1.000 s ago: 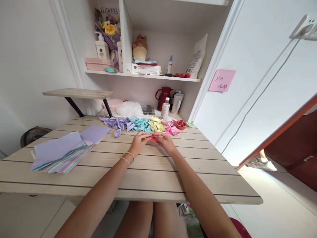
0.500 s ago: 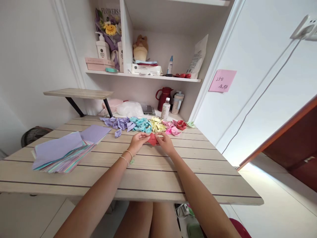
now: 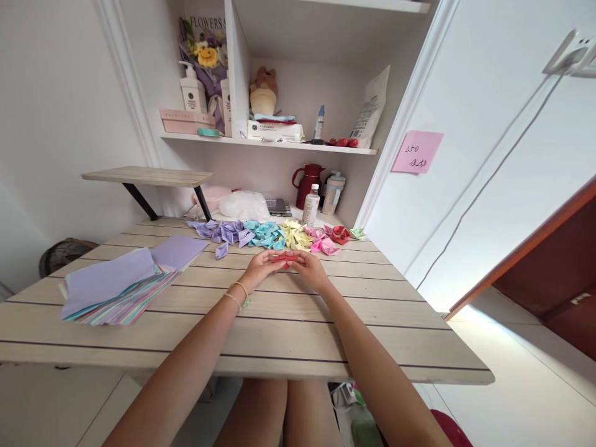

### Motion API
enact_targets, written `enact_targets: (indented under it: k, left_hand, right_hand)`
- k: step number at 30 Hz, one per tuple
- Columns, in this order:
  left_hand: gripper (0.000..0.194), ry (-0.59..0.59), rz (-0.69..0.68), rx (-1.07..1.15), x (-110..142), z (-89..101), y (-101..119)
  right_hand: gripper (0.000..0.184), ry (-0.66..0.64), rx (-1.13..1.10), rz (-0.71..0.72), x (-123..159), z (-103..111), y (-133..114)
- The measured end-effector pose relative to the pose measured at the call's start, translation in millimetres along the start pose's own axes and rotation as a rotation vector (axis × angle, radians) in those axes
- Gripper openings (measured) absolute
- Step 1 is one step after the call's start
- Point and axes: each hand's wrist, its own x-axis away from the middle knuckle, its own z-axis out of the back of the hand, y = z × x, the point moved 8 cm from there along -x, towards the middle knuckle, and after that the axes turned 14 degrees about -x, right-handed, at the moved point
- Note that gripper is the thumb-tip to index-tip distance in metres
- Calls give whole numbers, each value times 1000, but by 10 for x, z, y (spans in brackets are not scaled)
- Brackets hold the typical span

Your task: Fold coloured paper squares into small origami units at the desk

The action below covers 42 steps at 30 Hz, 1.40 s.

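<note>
A small piece of red paper (image 3: pixel 285 258) lies between my two hands on the pale wooden table (image 3: pixel 288 323). My left hand (image 3: pixel 263 268) pinches its left side and my right hand (image 3: pixel 310 269) presses its right side, fingers closed over it. Only a thin red strip shows between the fingertips. Just beyond the hands runs a row of folded paper shapes: purple (image 3: pixel 222 232), blue (image 3: pixel 265 234), yellow (image 3: pixel 295 234), pink (image 3: pixel 323 243) and red (image 3: pixel 340 233).
A fanned stack of pastel paper sheets (image 3: pixel 121 280) lies at the table's left. Behind the row stand a small bottle (image 3: pixel 311 204), a red jug (image 3: pixel 307 184) and a white cup (image 3: pixel 334 191). Shelves with bottles and a box rise above. A pink note (image 3: pixel 416 151) hangs on the right wall.
The red paper showed as a wider open shape half a second ago. Now it is pressed flat and nearly covered by both hands, which have closed together over it.
</note>
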Motion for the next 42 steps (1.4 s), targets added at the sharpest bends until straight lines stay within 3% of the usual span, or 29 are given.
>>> enact_targets:
  k: [3,8,13,19,27,42]
  left_hand:
    - [40,16,-83,-173,-9,-3,12]
    - [26,83,-222,-447,15,25,109]
    - [26,131,-318,-584,54,15,240]
    - [29,133,-262,-572,12,44,165]
    - [27,75,-214,-496,3,19,94]
    - [24,28,-269,-502,2,-3,124]
  right_hand:
    - [30,-7,151,23,3,16,-29]
    - [24,-7,635,51,25,24,-78]
    - [21,15,736,89,39,8,-154]
    - [26,55,562,73,44,-13,-212]
    - [43,30,206,-126,39,-14,-65]
    - [41,41,-146,-304,71,-7,113]
